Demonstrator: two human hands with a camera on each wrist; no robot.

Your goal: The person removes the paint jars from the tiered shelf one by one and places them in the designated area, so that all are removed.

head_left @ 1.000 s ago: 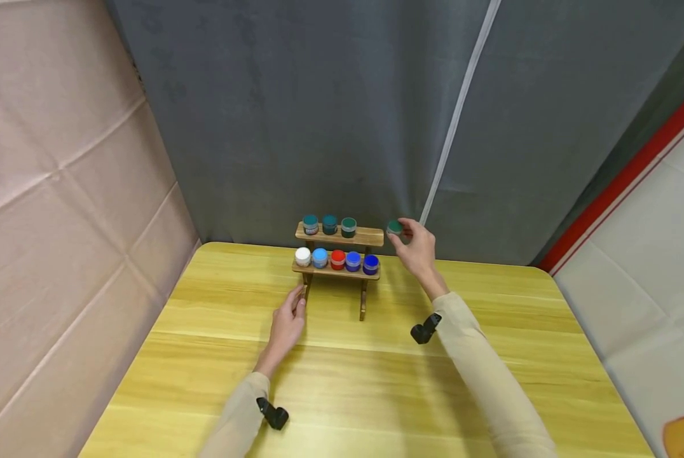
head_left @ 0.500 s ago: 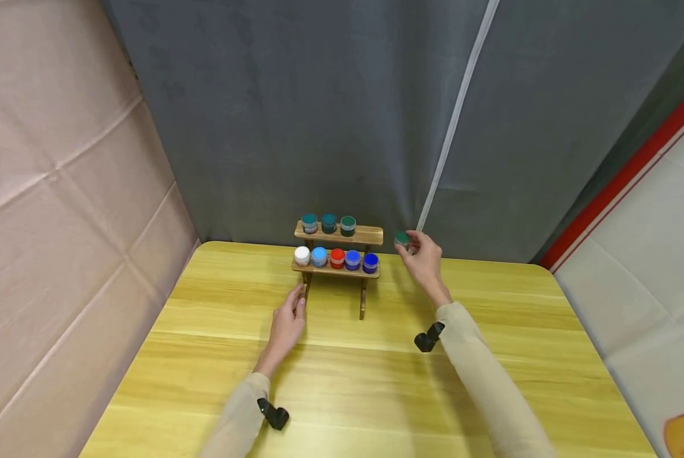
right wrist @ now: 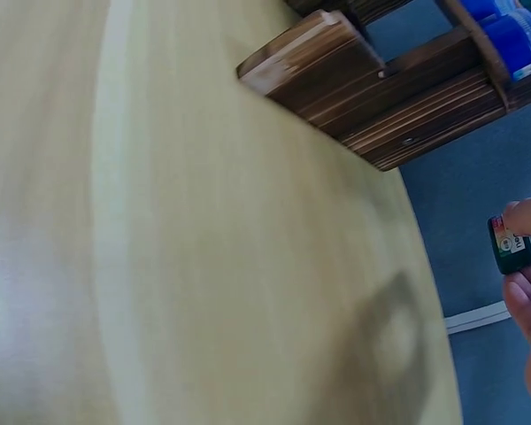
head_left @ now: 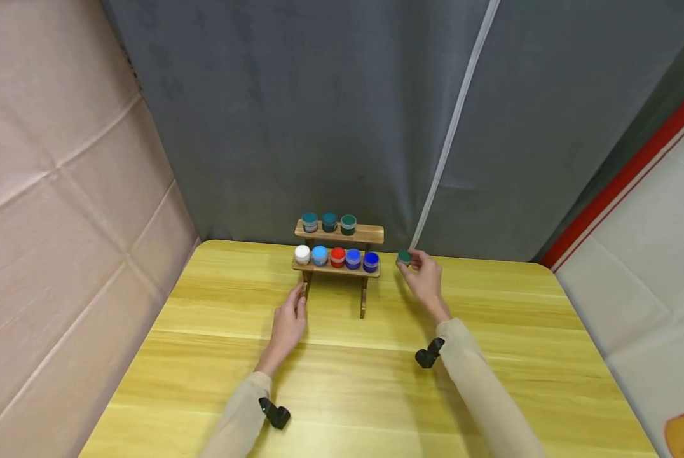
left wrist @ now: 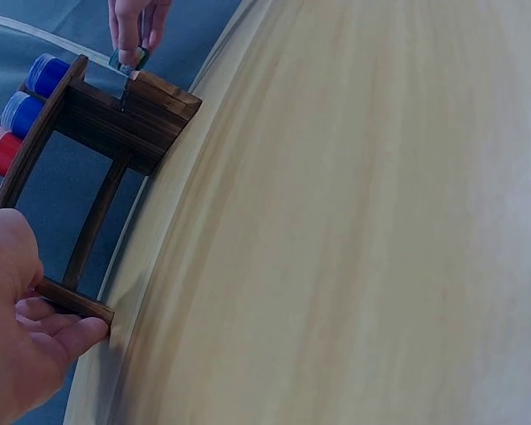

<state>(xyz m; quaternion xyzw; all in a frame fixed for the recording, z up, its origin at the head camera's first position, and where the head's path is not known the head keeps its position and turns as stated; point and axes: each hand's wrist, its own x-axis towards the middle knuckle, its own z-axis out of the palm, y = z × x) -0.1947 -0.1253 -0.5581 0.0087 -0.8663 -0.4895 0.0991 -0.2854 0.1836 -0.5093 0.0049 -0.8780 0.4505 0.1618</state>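
Pinching green-lidded jar (head_left: 403,257): right hand (head_left: 426,281), just right of rack (head_left: 370,235). Gripping rack's left leg (head_left: 306,278): left hand (head_left: 288,324). Jar lower than second ago, apart from rack; move judged unfinished. Contact with bench (head_left: 525,305): cannot tell.

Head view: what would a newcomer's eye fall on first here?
Probably the red jar, the middle of five on the lower shelf of the wooden rack. Next, the right hand, pinching a green-lidded jar to the right of the rack. Then the left hand, holding the rack's left leg.
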